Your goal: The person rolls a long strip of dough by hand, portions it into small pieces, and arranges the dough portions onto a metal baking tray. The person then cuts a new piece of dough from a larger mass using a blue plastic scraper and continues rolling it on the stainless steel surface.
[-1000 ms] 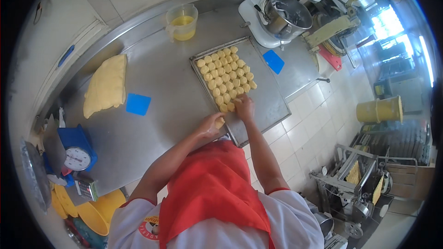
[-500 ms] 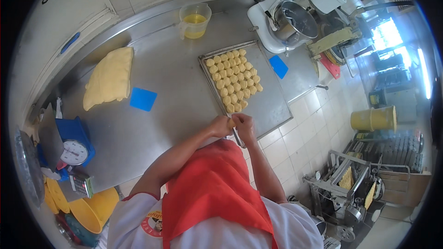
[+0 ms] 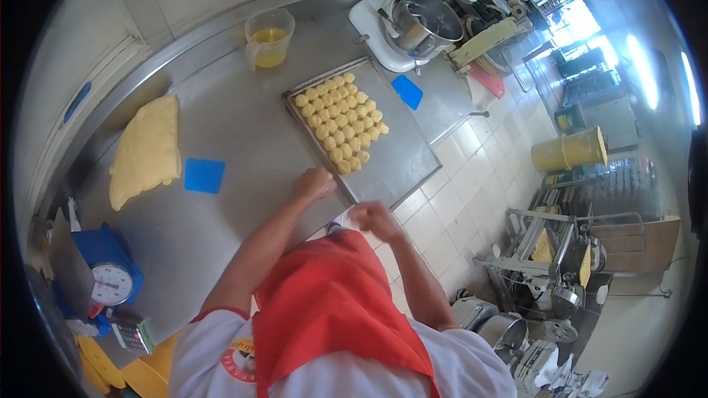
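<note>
My left hand point(image 3: 315, 184) is closed beside the near left edge of a metal baking tray point(image 3: 409, 155); whatever lies inside its fingers is hidden. Just off the tray's near corner, in front of my apron, my right hand point(image 3: 375, 219) is held with its fingers curled in, and their contents cannot be made out. Rows of small yellow dough balls point(image 3: 339, 121) cover the left part of the tray. A large folded slab of yellow dough point(image 3: 147, 151) lies on the steel table to the left, next to a blue plastic scraper point(image 3: 204, 175).
A clear jug of yellow liquid point(image 3: 270, 40) and a stand mixer point(image 3: 424, 22) stand along the back. A second blue scraper point(image 3: 407, 92) lies right of the tray. At left are a blue dial scale point(image 3: 112, 284) and a calculator point(image 3: 133, 335). A dough-rolling machine point(image 3: 546, 250) stands at right.
My hands have come apart from where they met by the tray's near edge. The left has gone left and up, the right down toward my apron. The view has shifted, too.
</note>
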Action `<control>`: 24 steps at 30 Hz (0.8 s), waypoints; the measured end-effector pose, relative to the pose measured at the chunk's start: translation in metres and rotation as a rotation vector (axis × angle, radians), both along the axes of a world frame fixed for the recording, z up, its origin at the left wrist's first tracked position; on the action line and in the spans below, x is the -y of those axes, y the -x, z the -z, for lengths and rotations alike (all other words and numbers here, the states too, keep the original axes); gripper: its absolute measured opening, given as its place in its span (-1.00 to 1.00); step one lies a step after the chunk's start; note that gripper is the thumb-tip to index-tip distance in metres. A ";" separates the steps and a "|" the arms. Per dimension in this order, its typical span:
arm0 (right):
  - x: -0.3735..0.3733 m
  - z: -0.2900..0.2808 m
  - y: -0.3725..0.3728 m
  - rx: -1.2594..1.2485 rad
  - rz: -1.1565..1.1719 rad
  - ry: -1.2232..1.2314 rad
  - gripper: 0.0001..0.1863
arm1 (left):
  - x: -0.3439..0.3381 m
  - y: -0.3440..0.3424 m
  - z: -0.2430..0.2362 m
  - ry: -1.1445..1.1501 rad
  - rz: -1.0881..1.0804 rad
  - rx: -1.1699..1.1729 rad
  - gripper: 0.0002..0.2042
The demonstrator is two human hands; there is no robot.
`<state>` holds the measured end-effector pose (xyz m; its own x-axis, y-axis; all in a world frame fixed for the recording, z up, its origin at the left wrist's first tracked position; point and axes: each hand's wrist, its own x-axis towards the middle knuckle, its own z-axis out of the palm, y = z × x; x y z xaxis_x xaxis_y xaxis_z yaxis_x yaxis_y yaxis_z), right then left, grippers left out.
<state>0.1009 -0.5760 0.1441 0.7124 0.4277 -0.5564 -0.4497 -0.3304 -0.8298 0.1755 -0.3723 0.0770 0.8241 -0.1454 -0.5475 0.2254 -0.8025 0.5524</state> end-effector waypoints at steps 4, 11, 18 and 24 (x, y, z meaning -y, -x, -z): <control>0.067 0.089 -0.052 0.350 0.443 0.254 -0.63 | 0.023 0.011 0.010 0.068 0.098 0.282 -0.54; 0.054 0.097 -0.148 0.711 0.230 0.649 -0.61 | 0.079 0.011 0.006 0.407 -0.065 0.285 -0.55; 0.093 0.050 -0.099 0.172 0.294 -0.101 -0.72 | 0.141 -0.020 -0.026 0.383 -0.168 0.085 -0.52; 0.127 0.052 -0.106 0.456 0.398 0.196 -0.71 | 0.207 -0.039 -0.038 -0.025 -0.040 0.074 -0.74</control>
